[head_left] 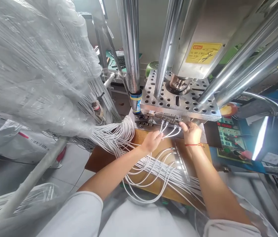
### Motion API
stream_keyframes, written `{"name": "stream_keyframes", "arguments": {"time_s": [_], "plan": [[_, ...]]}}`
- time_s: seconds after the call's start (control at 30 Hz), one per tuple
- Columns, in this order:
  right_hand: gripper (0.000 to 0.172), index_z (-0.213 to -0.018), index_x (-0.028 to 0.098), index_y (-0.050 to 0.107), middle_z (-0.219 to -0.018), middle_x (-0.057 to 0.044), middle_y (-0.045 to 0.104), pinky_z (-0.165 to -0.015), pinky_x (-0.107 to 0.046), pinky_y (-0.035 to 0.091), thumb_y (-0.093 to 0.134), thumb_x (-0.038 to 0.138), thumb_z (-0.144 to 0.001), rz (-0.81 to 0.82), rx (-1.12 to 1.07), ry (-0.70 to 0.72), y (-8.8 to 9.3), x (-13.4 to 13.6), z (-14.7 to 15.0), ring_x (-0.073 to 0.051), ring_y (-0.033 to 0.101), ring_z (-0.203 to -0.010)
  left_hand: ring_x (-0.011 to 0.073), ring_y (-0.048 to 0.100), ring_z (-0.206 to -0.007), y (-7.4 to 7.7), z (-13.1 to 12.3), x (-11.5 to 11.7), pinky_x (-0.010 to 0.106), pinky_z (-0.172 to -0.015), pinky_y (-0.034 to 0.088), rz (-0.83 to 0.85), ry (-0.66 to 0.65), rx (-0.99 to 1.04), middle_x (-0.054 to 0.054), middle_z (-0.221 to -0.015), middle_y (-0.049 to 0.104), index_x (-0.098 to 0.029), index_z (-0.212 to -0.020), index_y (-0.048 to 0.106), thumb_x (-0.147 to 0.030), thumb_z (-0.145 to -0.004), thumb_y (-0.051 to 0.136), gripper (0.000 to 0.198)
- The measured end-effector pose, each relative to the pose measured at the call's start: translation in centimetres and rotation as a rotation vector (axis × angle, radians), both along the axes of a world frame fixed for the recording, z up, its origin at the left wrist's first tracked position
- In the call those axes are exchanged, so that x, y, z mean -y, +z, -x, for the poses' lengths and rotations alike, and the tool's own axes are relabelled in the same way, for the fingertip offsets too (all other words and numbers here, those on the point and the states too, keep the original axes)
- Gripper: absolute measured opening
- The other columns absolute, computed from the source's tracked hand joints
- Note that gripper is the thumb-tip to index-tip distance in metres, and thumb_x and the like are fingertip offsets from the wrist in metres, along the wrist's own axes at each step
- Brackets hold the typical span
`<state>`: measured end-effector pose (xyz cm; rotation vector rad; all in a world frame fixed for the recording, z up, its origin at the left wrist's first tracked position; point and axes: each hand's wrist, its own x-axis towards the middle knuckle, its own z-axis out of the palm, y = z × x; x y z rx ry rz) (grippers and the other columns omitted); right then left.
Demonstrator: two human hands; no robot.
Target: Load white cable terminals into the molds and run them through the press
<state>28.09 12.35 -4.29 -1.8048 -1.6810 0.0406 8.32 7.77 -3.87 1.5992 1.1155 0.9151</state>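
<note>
My left hand [152, 141] is closed round several white cables [169, 134], just below their plug ends. These ends sit side by side at the front edge of a metal mould [167, 118], under the press plate. My right hand [192, 132] is at the mould's right end, fingers curled and thumb by the rightmost cable end. Whatever lies between those fingers is hidden. Below the hands, more white cables [151, 168] lie in a bundle across a brown board [139, 136]. Several looped cable ends rest near a clear strip [182, 161].
A perforated steel press plate [151, 102] hangs low over the mould, between thick chrome columns [129, 42]. Plastic-wrapped cables [42, 65] hang at left beside a pale pipe [32, 177]. A control panel [230, 133] and a bright lamp [261, 138] stand at right.
</note>
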Motion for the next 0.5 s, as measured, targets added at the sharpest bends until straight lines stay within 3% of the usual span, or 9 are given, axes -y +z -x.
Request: {"name": "stream_keyframes", "arguments": {"time_s": [0.17, 0.27, 0.37, 0.5], "plan": [[0.058, -0.074, 0.010, 0.061, -0.071, -0.012, 0.059, -0.064, -0.029, 0.037, 0.034, 0.061, -0.074, 0.009, 0.014, -0.012, 0.4, 0.3, 0.6, -0.019, 0.051, -0.067, 0.0032, 0.021, -0.033, -1.1, 0.3, 0.3, 0.017, -0.037, 0.019, 0.384, 0.025, 0.370, -0.008, -0.041, 0.028, -0.016, -0.068, 0.044, -0.047, -0.081, 0.032, 0.036], [0.059, -0.078, 0.010, 0.061, -0.074, -0.013, 0.060, -0.066, -0.029, 0.037, 0.034, 0.062, -0.074, 0.004, 0.002, -0.039, 0.5, 0.5, 1.1, -0.019, 0.052, -0.070, 0.0034, 0.020, -0.032, -1.0, 0.6, 0.2, 0.017, -0.035, 0.018, 0.473, 0.028, 0.415, -0.008, -0.040, 0.028, -0.015, -0.069, 0.045, -0.050, -0.080, 0.033, 0.038], [0.059, -0.077, 0.010, 0.061, -0.072, -0.012, 0.060, -0.064, -0.028, 0.037, 0.035, 0.063, -0.073, 0.014, -0.018, -0.051, 0.5, 0.6, 1.3, -0.019, 0.052, -0.068, 0.0039, 0.021, -0.034, 0.1, 0.5, 0.8, 0.018, -0.037, 0.018, 0.427, 0.019, 0.326, -0.008, -0.042, 0.028, -0.016, -0.067, 0.045, -0.049, -0.079, 0.033, 0.037], [0.061, -0.074, 0.010, 0.061, -0.069, -0.012, 0.059, -0.059, -0.028, 0.036, 0.034, 0.064, -0.072, 0.045, -0.047, -0.087, 0.5, 0.4, 1.4, -0.019, 0.052, -0.063, 0.0060, 0.033, -0.047, 1.5, -0.3, 3.0, 0.020, -0.048, 0.025, 0.115, -0.254, 0.085, -0.003, -0.050, 0.040, -0.016, -0.062, 0.049, -0.038, -0.074, 0.049, 0.026]]}}
